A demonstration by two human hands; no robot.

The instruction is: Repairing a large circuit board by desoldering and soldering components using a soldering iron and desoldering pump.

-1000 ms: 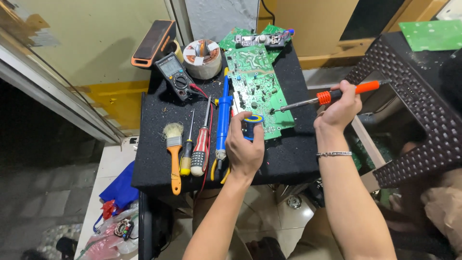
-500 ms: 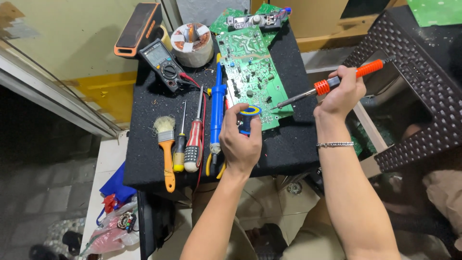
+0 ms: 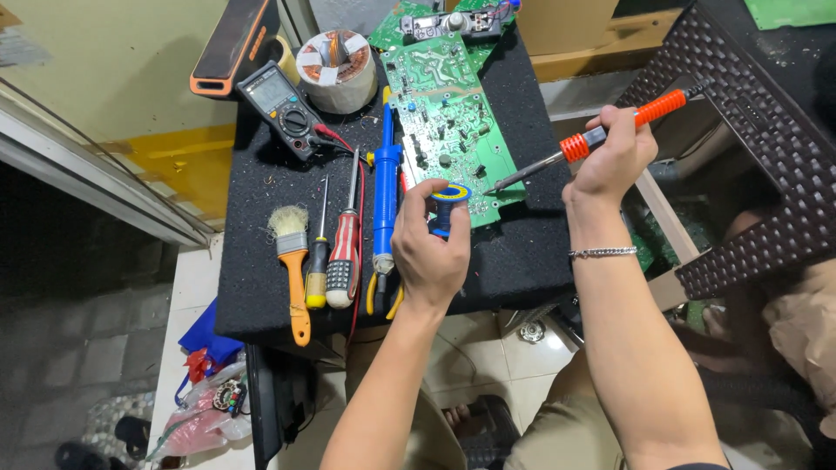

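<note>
My left hand grips a small blue spool of solder wire at the near edge of a green circuit board lying on a black foam mat. My right hand holds an orange-handled soldering iron like a pen. Its tip points down-left and rests at the board's near right corner, close to the spool.
Left of my left hand lie a blue desoldering pump, two screwdrivers, a yellow-handled brush and yellow-handled pliers. A multimeter, a copper coil and a black-and-orange box sit at the mat's far end. A dark woven stool stands right.
The view has moved closer to the mat. My right hand has tilted the soldering iron and brought its tip down to the board's near corner. My left hand keeps hold of the spool.
</note>
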